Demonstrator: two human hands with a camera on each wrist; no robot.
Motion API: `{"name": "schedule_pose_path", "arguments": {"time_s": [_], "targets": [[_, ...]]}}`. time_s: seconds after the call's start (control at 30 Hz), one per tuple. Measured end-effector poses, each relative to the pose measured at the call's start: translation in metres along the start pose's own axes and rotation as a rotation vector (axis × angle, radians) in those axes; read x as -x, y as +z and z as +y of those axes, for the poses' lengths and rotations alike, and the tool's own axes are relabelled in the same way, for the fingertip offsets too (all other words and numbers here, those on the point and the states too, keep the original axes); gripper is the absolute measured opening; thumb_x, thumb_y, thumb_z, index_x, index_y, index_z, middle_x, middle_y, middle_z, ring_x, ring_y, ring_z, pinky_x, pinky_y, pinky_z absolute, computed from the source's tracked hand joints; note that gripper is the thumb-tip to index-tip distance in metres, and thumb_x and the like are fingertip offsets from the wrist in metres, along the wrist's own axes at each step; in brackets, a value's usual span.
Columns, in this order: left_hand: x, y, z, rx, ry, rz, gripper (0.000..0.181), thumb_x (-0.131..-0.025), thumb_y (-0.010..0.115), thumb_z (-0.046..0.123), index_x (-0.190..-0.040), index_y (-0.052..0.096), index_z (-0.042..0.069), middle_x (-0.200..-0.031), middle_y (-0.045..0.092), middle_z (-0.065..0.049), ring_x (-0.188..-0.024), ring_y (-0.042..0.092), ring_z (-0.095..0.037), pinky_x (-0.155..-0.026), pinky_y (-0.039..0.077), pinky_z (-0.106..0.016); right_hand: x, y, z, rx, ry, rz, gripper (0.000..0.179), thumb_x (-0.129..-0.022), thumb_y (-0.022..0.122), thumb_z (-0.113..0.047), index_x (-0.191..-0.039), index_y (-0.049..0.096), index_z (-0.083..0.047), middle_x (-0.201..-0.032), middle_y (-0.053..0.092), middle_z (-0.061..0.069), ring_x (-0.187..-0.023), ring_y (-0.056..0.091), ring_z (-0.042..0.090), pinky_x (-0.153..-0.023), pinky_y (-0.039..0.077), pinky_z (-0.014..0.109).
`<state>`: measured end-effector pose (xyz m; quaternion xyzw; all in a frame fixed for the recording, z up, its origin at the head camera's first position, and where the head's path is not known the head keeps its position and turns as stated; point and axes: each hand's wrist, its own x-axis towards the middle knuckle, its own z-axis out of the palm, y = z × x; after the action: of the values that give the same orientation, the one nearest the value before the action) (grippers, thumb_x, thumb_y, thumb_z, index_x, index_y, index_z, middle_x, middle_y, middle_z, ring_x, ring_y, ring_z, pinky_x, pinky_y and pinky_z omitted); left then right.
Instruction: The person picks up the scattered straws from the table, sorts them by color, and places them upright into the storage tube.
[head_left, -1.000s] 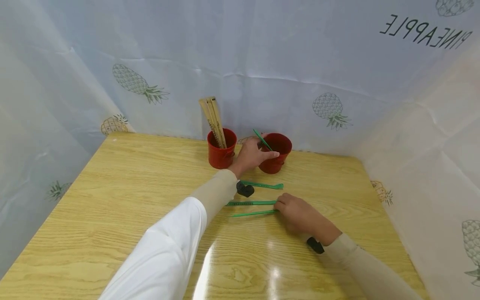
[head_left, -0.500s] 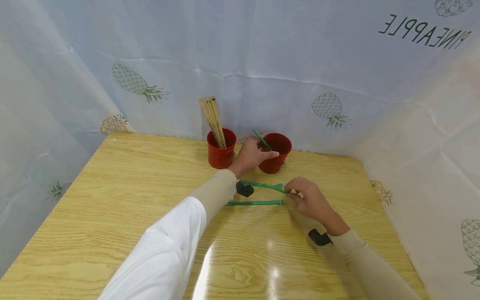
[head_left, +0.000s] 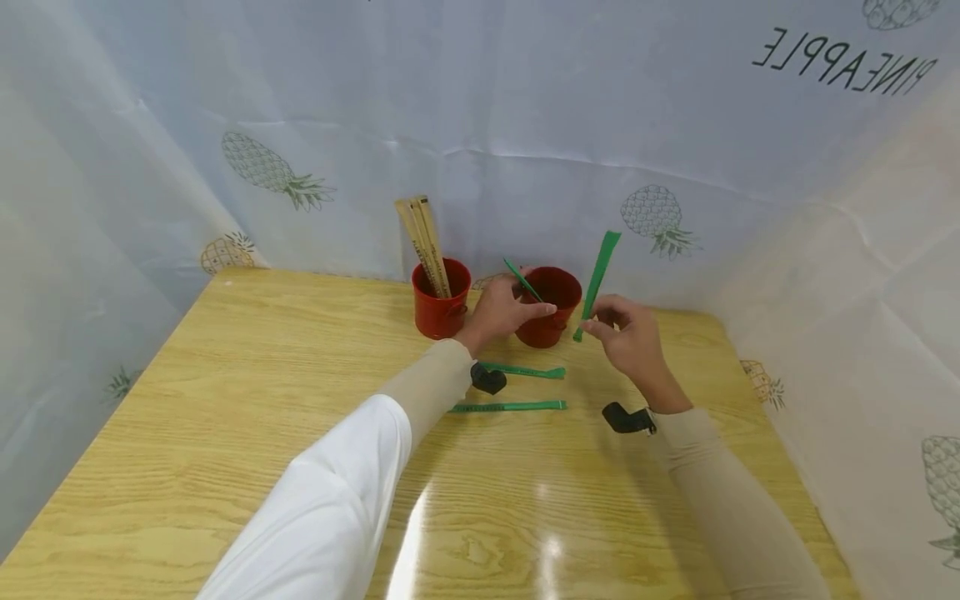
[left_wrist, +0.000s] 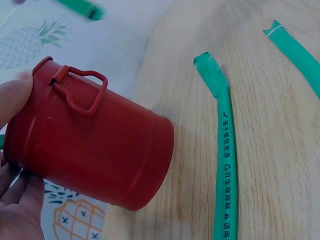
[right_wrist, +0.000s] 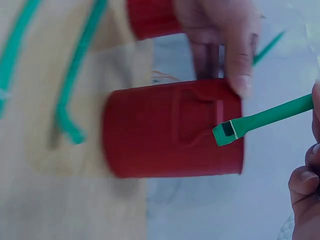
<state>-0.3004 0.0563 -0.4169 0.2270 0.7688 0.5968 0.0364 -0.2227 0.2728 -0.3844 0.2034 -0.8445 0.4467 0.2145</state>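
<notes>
My left hand (head_left: 504,310) grips the rim of the right-hand red bucket (head_left: 542,333), thumb on the near side. One green straw in a wrapper (head_left: 522,279) leans out of this bucket beside the fingers. To its right, my right hand (head_left: 632,340) pinches another green wrapped straw (head_left: 602,273) near its lower end, holding it raised and nearly upright. In the right wrist view that straw's end overlaps the bucket's side (right_wrist: 150,135). Two more green wrapped straws lie on the table: one behind (left_wrist: 226,150), its left part hidden by my left arm, and one in front (head_left: 517,407).
A second red bucket (head_left: 435,317) stands left of my left hand, with several beige paper-wrapped sticks (head_left: 424,237) leaning in it. Both buckets are near the back edge of the wooden table (head_left: 247,400). A white curtain (head_left: 360,100) with printed pineapples hangs behind.
My right hand has picked up a front green straw from the table, carried it away from me and tilted it upright beside the bucket. My left hand stays on the bucket.
</notes>
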Motion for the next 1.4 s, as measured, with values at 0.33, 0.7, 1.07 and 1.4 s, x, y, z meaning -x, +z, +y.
{"name": "schedule_pose_path", "arguments": {"time_s": [0.33, 0.7, 1.07, 1.4], "targets": [[-0.003, 0.001, -0.002, 0.041, 0.031, -0.002, 0.057, -0.092, 0.081, 0.019, -0.143, 0.060, 0.004, -0.139, 0.068, -0.015, -0.130, 0.063, -0.033, -0.112, 0.054, -0.049, -0.055, 0.010, -0.003, 0.015, 0.091, 0.063, 0.004, -0.093, 0.075, 0.000, -0.093, 0.072, 0.003, -0.073, 0.055, 0.009, -0.066, 0.043, 0.017, -0.058, 0.035, 0.024], [-0.001, 0.001, -0.003, 0.054, 0.020, -0.009, 0.050, -0.092, 0.082, 0.023, -0.137, 0.066, 0.012, -0.134, 0.071, -0.006, -0.126, 0.065, -0.022, -0.111, 0.055, -0.039, -0.075, 0.036, 0.015, 0.061, 0.200, -0.029, 0.005, -0.094, 0.072, -0.001, -0.098, 0.073, 0.001, -0.088, 0.067, 0.016, -0.075, 0.055, 0.021, -0.065, 0.046, 0.021], [-0.004, 0.000, -0.001, 0.033, 0.025, -0.010, 0.055, -0.092, 0.081, 0.020, -0.143, 0.062, 0.013, -0.137, 0.069, -0.005, -0.129, 0.063, -0.019, -0.112, 0.054, -0.036, -0.074, 0.049, 0.019, 0.155, 0.223, -0.160, 0.011, -0.096, 0.069, 0.002, -0.105, 0.075, 0.003, -0.101, 0.075, 0.023, -0.091, 0.070, 0.037, -0.083, 0.060, 0.049], [-0.001, 0.000, -0.001, 0.052, 0.011, -0.012, 0.048, -0.093, 0.081, 0.022, -0.137, 0.066, 0.011, -0.134, 0.071, -0.005, -0.129, 0.064, -0.023, -0.112, 0.054, -0.040, -0.074, 0.044, 0.017, 0.243, 0.196, -0.225, 0.013, -0.095, 0.070, -0.002, -0.106, 0.074, 0.004, -0.103, 0.075, 0.025, -0.092, 0.070, 0.039, -0.081, 0.059, 0.051]]}}
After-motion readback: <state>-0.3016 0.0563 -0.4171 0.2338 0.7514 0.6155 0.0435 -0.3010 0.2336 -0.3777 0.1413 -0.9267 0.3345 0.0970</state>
